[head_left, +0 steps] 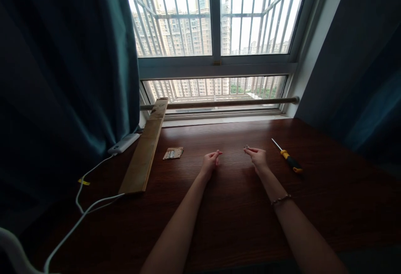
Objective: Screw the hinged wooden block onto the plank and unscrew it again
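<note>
My right hand (pixel 257 157) is closed in a pinch just above the table, its fingertips holding a few small metal pieces (pixel 246 147) that look like screws. Opposite it, my left hand (pixel 210 162) is also closed, thumb and forefinger together; whatever it may hold is too small to make out. A gap separates the two hands. To the left lies a small brown piece of board or cardboard with a metal hinge (pixel 171 154) on it. On the right rests a screwdriver (pixel 288 159) with a yellow and black handle, its shaft pointing toward the window.
A long wooden plank (pixel 142 157) leans from the table (pixel 232 215) onto a rail (pixel 219 104) before the window. A white power strip (pixel 123 143) and its white cable (pixel 70 236) lie at left. Dark blue curtains (pixel 94 65) hang on that side.
</note>
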The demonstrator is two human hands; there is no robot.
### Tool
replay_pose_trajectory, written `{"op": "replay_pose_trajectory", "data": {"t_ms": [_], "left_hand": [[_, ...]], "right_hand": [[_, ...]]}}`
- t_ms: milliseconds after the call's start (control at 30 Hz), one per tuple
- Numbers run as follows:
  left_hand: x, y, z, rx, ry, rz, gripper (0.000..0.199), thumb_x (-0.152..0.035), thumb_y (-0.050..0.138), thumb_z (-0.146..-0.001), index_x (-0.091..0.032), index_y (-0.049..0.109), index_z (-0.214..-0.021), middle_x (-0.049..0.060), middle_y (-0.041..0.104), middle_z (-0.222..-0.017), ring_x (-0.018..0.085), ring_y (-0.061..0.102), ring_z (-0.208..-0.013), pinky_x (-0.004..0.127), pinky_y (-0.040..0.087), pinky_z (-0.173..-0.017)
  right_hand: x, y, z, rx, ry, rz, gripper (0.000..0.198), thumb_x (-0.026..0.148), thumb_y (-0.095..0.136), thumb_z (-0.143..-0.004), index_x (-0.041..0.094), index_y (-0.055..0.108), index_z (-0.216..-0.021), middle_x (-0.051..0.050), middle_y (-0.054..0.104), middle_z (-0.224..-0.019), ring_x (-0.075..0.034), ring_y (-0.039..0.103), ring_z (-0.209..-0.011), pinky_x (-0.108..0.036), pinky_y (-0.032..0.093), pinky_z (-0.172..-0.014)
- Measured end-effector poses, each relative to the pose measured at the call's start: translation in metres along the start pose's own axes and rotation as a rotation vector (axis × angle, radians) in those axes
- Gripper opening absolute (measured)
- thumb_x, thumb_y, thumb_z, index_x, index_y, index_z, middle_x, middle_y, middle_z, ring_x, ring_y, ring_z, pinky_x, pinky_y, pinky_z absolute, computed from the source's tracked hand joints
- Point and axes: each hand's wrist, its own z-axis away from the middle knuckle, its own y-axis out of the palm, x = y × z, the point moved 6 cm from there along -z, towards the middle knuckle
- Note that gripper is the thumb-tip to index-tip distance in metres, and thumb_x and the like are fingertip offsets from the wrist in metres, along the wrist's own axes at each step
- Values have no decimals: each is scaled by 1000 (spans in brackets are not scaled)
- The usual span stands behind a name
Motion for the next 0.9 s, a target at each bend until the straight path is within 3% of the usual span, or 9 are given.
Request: {"op": "replay_pose_trajectory", "data": {"t_ms": [67, 100, 200, 267, 400, 500, 667, 900], "left_hand": [[-2, -20, -3, -194, 47, -78, 43, -50, 52, -74, -9, 62, -85, -9, 31, -37, 5, 25, -32, 19, 19, -36], [-3, -28, -3, -283, 63, -142, 40, -48, 51, -75, -10, 63, -83, -8, 34, -38, 6, 28, -33, 20, 22, -37], [-12, -47, 1, -493, 106, -438, 30, -39, 50, -78, -13, 64, -79, 0, 53, -50, 11, 48, -47, 22, 35, -47], [-22, -54, 5, -565, 137, -700, 24, -35, 52, -78, -16, 65, -78, 4, 62, -64, 16, 57, -62, 24, 40, -58], [-37, -74, 4, -595, 93, -1171, 21, -34, 50, -79, -20, 65, -83, 7, 66, -79, 22, 60, -78, 29, 41, -67], [-45, -105, 1, -678, 49, -1354, 21, -31, 46, -81, -18, 63, -86, 10, 64, -89, 24, 59, -83, 31, 41, -68], [-42, -148, -7, -778, 16, -1393, 20, -31, 50, -80, -17, 61, -90, 11, 60, -99, 25, 57, -87, 32, 41, -70], [-36, -156, -9, -798, -42, -1362, 18, -31, 51, -80, -17, 61, -87, 11, 59, -99, 26, 57, -85, 34, 41, -66]], "right_hand": [[-2, -30, -19, -65, -45, 170, 14, 25, 71, -53, 15, 70, -61, -10, 64, -59, -19, 57, -56, -25, 39, -46], [-2, -44, -26, -101, -75, 403, 9, 23, 69, -56, 15, 70, -61, -13, 65, -63, -23, 60, -61, -28, 41, -50], [-8, -73, -40, -133, -46, 893, 14, 14, 61, -63, 11, 72, -71, -22, 65, -74, -33, 63, -74, -37, 45, -59], [-12, -84, -43, -129, 13, 1022, 18, 13, 59, -67, 8, 71, -78, -25, 64, -78, -36, 63, -79, -41, 46, -62], [-15, -92, -45, -100, 135, 1107, 22, 18, 55, -74, 8, 69, -89, -24, 64, -85, -36, 62, -87, -43, 47, -68], [-13, -91, -44, -66, 167, 1147, 24, 17, 50, -78, 9, 67, -93, -21, 64, -90, -34, 61, -90, -42, 48, -70], [-11, -88, -42, -35, 172, 1184, 25, 16, 48, -78, 10, 67, -93, -19, 63, -92, -34, 61, -90, -42, 48, -71], [-10, -86, -41, -28, 203, 1201, 27, 24, 54, -77, 10, 66, -96, -20, 62, -94, -35, 59, -92, -43, 48, -72]]}}
